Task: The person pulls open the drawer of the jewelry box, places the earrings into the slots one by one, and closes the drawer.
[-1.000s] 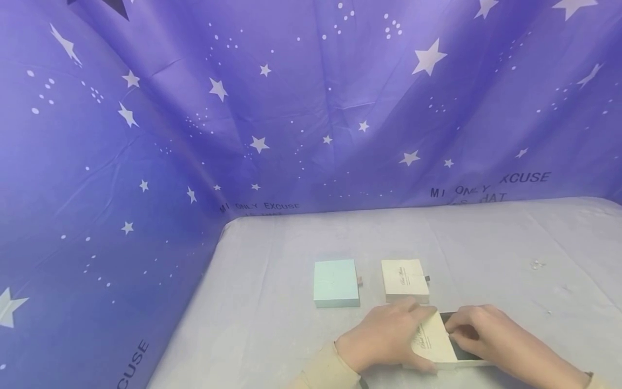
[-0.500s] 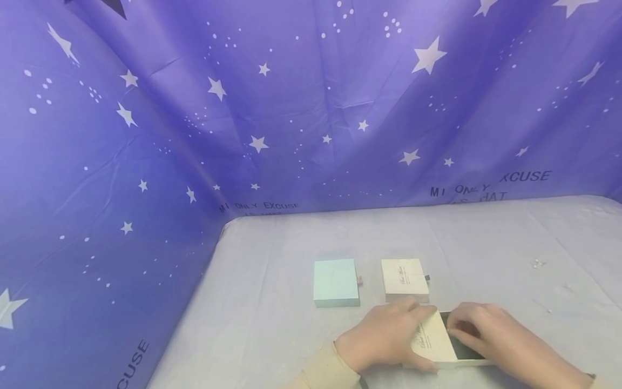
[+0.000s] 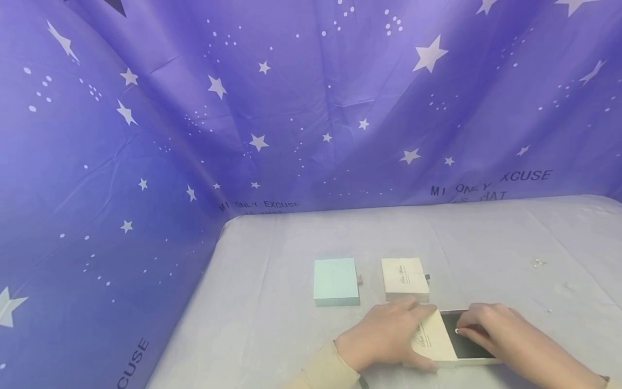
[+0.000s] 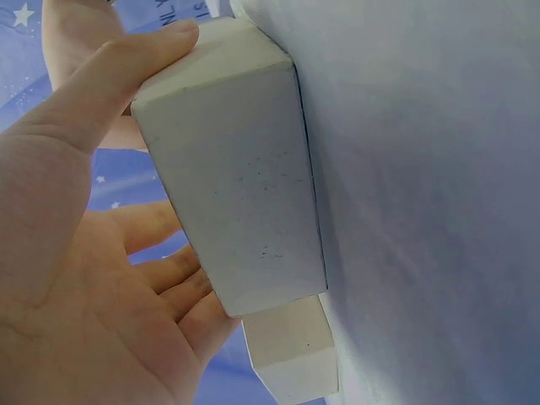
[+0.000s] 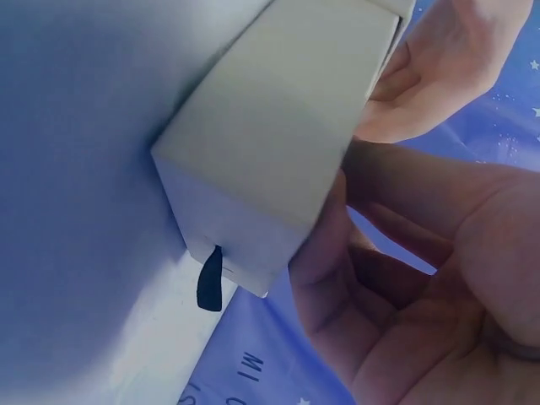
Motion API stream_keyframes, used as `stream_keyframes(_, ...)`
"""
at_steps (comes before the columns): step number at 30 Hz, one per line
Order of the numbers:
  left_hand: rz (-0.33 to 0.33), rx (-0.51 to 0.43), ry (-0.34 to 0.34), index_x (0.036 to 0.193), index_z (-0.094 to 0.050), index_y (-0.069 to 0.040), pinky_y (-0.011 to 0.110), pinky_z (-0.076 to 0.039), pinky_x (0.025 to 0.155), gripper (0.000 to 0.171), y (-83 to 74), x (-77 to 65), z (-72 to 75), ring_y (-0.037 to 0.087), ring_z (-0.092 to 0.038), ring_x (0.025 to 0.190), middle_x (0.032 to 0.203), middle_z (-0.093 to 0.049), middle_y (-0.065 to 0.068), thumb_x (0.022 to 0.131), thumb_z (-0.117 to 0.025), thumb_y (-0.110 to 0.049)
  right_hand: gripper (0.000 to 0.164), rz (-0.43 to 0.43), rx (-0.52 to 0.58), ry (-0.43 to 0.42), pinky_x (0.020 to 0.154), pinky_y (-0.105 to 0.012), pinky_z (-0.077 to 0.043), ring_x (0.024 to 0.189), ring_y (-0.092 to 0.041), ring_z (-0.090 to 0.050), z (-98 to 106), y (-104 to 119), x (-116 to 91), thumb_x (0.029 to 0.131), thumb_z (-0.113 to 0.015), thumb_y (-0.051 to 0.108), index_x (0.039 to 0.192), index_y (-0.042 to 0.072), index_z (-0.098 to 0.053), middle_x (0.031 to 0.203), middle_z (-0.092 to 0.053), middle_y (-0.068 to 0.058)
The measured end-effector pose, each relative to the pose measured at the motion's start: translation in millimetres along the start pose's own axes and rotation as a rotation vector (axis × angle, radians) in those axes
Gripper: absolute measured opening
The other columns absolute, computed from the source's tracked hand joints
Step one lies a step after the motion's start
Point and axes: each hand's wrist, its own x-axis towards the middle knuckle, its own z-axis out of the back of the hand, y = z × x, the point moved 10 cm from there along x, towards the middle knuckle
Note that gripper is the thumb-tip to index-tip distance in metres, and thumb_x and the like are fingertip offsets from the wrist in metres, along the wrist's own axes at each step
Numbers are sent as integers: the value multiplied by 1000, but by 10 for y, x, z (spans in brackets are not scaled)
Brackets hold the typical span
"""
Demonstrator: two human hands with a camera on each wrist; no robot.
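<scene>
My left hand [image 3: 391,332] grips a cream drawer-style box [image 3: 436,337], thumb on the near side and fingers on the far side. Its sleeve end also shows in the left wrist view, with the thumb [image 4: 160,46] on one face. To the right, the box's tray [image 3: 478,351] is pulled partly out, showing a dark lining. Over this tray, my right hand [image 3: 502,332] pinches a small shiny white piece [image 3: 457,331] between thumb and forefinger; its exact kind is too small to tell. In the right wrist view, a black ribbon tab [image 5: 211,280] hangs from the tray's end.
Behind the hands lie a pale turquoise box [image 3: 335,281] with a pinkish tab and a second cream box [image 3: 404,278] with a dark tab. Several tiny shiny pieces [image 3: 537,263] are scattered on the pale cloth at the right. A purple star-printed curtain [image 3: 311,108] encloses the back and left.
My right hand has shifted a little to the right over the tray, uncovering more dark lining. The small white piece now shows at its fingertips. The left hand stays in place on the box.
</scene>
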Motion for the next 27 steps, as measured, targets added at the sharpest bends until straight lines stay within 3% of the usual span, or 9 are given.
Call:
stream_keyframes(4, 2, -9, 8, 147, -45, -31, 10, -40, 75, 90, 1, 5, -10, -7, -51, 106, 129, -53, -18, 71, -75, -69, 21, -30, -3, 14, 58, -27, -51, 67, 7, -53, -34, 7, 16, 69, -83, 11, 74, 23, -68, 73, -59, 23)
stream_keyframes(11, 9, -12, 13, 147, -45, -32, 9, -37, 72, 91, 2, 12, -21, -8, -49, 97, 123, -53, -19, 70, -76, -69, 32, -141, -32, 40, 54, -25, -41, 61, 6, -35, -78, -10, 30, 74, -83, 16, 68, 27, -53, 66, -43, 24)
stream_keyframes(21, 10, -6, 24, 148, -44, -32, 9, -40, 74, 91, 2, 18, -22, -7, -50, 104, 130, -52, -18, 71, -74, -70, 35, -314, -67, 130, 52, -23, -35, 55, 1, -34, -141, -95, 27, 78, -81, 17, 64, 22, -50, 60, -41, 15)
stream_keyframes(24, 13, -6, 23, 148, -44, -32, 10, -41, 77, 91, 2, 14, -19, -7, -51, 106, 130, -52, -18, 71, -74, -70, 33, -310, -73, 106, 53, -24, -36, 56, 1, -34, -116, -94, 28, 79, -81, 20, 65, 22, -52, 60, -42, 16)
stream_keyframes(27, 14, -5, 24, 148, -44, -32, 10, -41, 77, 92, 3, 11, -19, -7, -51, 106, 131, -52, -17, 71, -74, -70, 29, -271, -83, 31, 53, -24, -38, 57, 3, -35, -18, -76, 33, 77, -82, 23, 66, 24, -55, 62, -43, 19)
